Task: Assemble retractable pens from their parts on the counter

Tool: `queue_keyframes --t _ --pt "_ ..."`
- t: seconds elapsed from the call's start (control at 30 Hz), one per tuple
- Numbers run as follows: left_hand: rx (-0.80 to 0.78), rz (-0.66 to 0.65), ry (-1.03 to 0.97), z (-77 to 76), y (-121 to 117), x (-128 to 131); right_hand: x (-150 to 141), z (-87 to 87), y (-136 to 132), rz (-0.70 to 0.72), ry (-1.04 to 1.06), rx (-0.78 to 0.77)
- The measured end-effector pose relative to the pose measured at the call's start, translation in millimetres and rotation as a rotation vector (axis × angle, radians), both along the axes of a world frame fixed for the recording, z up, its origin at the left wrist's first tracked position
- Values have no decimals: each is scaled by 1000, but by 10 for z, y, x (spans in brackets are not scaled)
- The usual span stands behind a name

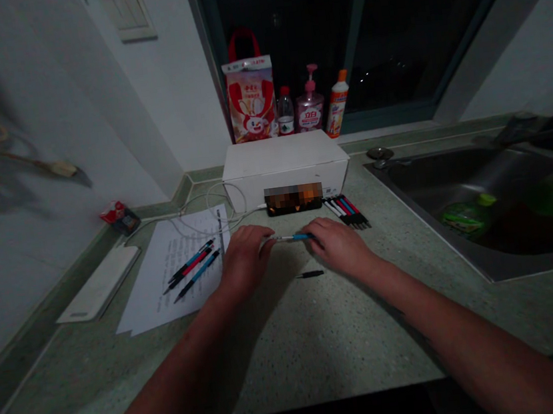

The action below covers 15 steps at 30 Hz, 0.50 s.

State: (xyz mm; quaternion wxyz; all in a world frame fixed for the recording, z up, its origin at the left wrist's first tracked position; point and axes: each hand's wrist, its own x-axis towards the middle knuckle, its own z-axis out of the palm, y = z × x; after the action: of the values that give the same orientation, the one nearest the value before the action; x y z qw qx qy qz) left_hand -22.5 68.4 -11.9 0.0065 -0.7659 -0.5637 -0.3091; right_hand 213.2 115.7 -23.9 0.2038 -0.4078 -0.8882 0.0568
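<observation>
The blue pen (pixel 301 236) ran crosswise between the hands, its middle bare: the left hand (pixel 245 259) pinched its nine o'clock end, the right hand (pixel 339 245) its three o'clock end. A black pen piece (pixel 313 274) lay at five o'clock from it on the counter (pixel 295 359).

Held pen (pixel 303 236), partly blue; small piece (pixel 311 274), black; desk (pixel 295 359), grey-green, dark-speckled; paper (pixel 140 307), white, dark print; pens (pixel 193 264) on it, blue or red, with black.
</observation>
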Motion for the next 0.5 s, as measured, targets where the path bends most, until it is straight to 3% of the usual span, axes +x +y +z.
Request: queue_keyframes --t 0.1,0.17,0.37,0.5 --pt "129 101 -53 -27 -46 67 -7 -46 1 -68 111 -52" --pt "151 70 -63 -53 -88 134 -6 -65 12 -105 212 -62" --pt "-176 -430 126 -173 -174 374 -10 -72 50 -118 418 -96" --pt "-238 -474 185 -198 -161 431 10 -66 64 -98 364 -70"
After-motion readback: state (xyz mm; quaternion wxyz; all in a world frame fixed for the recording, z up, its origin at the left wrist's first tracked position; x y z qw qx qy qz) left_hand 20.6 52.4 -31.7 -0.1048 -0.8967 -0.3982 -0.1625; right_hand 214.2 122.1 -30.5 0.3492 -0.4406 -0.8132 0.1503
